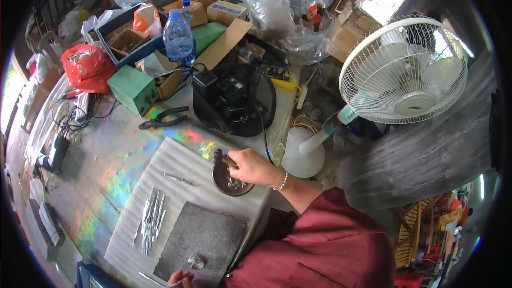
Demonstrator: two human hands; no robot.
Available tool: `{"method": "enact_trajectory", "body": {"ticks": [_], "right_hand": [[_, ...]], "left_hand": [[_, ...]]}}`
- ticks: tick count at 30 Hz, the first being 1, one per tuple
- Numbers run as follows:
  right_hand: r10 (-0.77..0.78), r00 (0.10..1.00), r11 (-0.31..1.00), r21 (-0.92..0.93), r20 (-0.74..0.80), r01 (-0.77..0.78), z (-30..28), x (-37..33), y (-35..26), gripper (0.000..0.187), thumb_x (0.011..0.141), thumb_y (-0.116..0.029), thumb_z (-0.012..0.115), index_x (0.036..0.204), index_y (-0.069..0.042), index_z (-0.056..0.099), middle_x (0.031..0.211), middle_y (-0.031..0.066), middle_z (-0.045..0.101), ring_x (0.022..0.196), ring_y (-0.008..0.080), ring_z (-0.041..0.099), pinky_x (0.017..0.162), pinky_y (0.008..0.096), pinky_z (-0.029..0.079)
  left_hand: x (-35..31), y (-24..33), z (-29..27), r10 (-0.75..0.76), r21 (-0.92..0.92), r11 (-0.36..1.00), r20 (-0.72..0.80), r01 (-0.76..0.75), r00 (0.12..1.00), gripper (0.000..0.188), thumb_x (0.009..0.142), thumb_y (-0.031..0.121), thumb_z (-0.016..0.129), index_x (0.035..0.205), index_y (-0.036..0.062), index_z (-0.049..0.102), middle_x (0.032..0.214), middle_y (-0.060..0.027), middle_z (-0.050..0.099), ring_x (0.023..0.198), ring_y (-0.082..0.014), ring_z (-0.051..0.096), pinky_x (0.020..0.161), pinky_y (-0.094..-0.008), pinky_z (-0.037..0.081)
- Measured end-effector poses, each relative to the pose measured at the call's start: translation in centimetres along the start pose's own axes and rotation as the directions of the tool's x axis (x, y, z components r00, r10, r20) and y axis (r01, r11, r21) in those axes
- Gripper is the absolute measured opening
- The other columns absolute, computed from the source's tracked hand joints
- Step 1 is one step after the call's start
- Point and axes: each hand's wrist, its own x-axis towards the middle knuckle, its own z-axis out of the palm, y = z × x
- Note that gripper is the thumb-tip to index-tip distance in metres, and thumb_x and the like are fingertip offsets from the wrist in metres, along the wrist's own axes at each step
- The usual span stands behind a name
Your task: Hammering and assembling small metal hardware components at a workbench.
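Observation:
My right hand (252,167), with a beaded bracelet at the wrist, is closed around the short brown handle of a small hammer (217,155). The dark hammer head is over the rim of a brown bowl (215,180) with small metal bits inside. At the lower edge, my left hand (181,279) shows only its fingertips, pinched together; whatever they hold is hard to make out. Just above them a shiny round silver piece (196,262) lies on a dark grey slab (205,229). Several silver metal strips (151,221) and a thin pointed tool (178,178) rest on a white foam sheet (128,234).
Black-handled pliers (164,118), a green box (132,89) and a black bin with adapters (229,96) stand farther back on the table. A water bottle (178,37) and red bag (88,68) are behind. To the right is a white fan (404,69).

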Motion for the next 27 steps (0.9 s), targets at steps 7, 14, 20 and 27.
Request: {"method": "enact_trajectory", "body": {"ticks": [7,14,20,27], "right_hand": [[0.074,0.996,0.997,0.000,0.040,-0.074,-0.8,0.6,-0.1,0.019,0.071,-0.010,0.057,0.081,0.006,0.055,0.076,0.0267,0.059,0.075,0.0414,0.060,0.066,0.0460,0.047],[0.101,0.993,0.989,0.103,0.056,-0.107,-0.9,0.5,0.3,0.020,0.072,-0.013,0.060,0.079,0.005,0.054,0.072,0.0242,0.058,0.069,0.0377,0.060,0.061,0.0418,0.046],[0.110,0.992,0.983,0.141,0.059,-0.118,-0.5,-0.2,-0.2,0.017,0.074,-0.012,0.059,0.083,0.003,0.055,0.071,0.0209,0.058,0.067,0.0316,0.062,0.060,0.0379,0.046],[0.034,0.995,0.992,0.120,0.094,-0.046,1.0,-0.4,0.7,0.018,0.076,-0.011,0.061,0.090,0.000,0.062,0.071,0.0150,0.062,0.068,0.0115,0.060,0.061,0.0298,0.047]], "left_hand": [[1.0,0.5,0.2,-0.052,-0.167,0.985,-0.119,0.032,0.992,0.021,0.093,0.004,0.047,0.112,-0.0048,0.053,0.088,-0.0133,0.061,0.072,-0.0189,0.061,0.067,-0.0283,0.053],[1.0,0.6,0.0,-0.047,-0.270,0.963,-0.157,0.003,0.986,0.025,0.096,0.009,0.045,0.115,-0.0064,0.048,0.087,-0.0122,0.060,0.069,-0.0190,0.060,0.063,-0.0285,0.054],[0.0,0.9,-0.5,-0.065,-0.309,0.951,-0.189,0.004,0.980,0.024,0.095,0.008,0.047,0.113,-0.0081,0.049,0.084,-0.0122,0.059,0.067,-0.0192,0.060,0.062,-0.0279,0.055],[-1.3,0.5,-0.5,-0.023,-0.270,0.961,-0.270,-0.053,0.963,0.017,0.091,0.002,0.051,0.104,-0.0089,0.051,0.078,-0.0161,0.060,0.062,-0.0183,0.059,0.056,-0.0268,0.053]]}}
